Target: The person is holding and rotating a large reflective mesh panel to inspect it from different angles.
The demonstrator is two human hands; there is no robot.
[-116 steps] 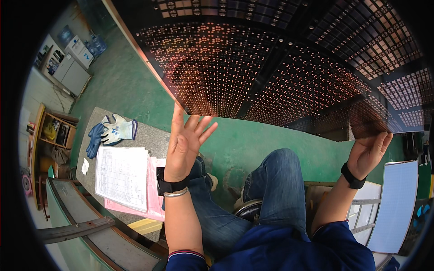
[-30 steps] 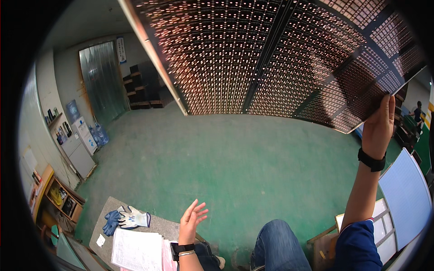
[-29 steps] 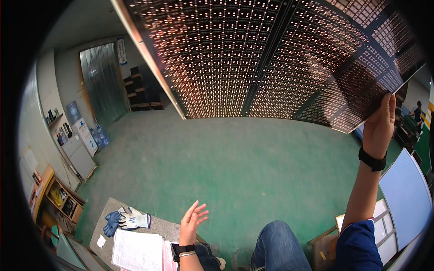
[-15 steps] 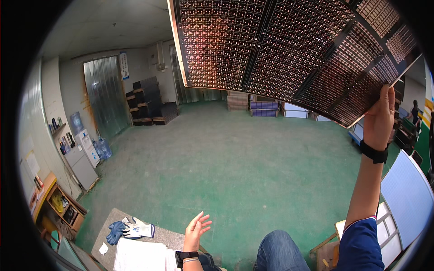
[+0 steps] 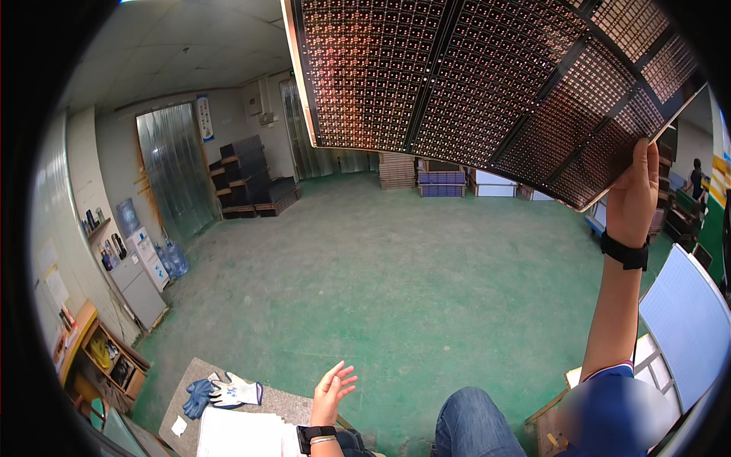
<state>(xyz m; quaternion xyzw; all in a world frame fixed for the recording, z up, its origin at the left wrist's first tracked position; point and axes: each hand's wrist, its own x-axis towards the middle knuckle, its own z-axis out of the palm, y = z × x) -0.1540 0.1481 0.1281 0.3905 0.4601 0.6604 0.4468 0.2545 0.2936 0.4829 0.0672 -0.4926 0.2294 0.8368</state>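
A large dark circuit board panel [image 5: 487, 84], patterned with rows of small copper-coloured pads, is raised at the upper right. My right hand [image 5: 633, 194] grips its lower right edge between thumb and fingers. The panel's top runs out of the picture. Lower down, my left hand [image 5: 332, 392] holds nothing; its fingers are loosely bent and apart. It is beside a stack of white sheets [image 5: 247, 433] on a speckled grey tabletop [image 5: 199, 373]. A pair of blue and white work gloves [image 5: 236, 391] lies behind the sheets.
A tilted light-blue sheet [image 5: 685, 324] stands beside my right arm. Green floor [image 5: 381, 282] stretches ahead. Dark stacked trays [image 5: 247, 179], more stacks [image 5: 442, 183] and a person [image 5: 696, 179] are far off. A water dispenser [image 5: 148, 255] and a wooden shelf unit [image 5: 110, 354] line the left.
The view has shifted slightly. My right hand and the panel's lower right corner appear a little farther left. Both hands keep the same pose.
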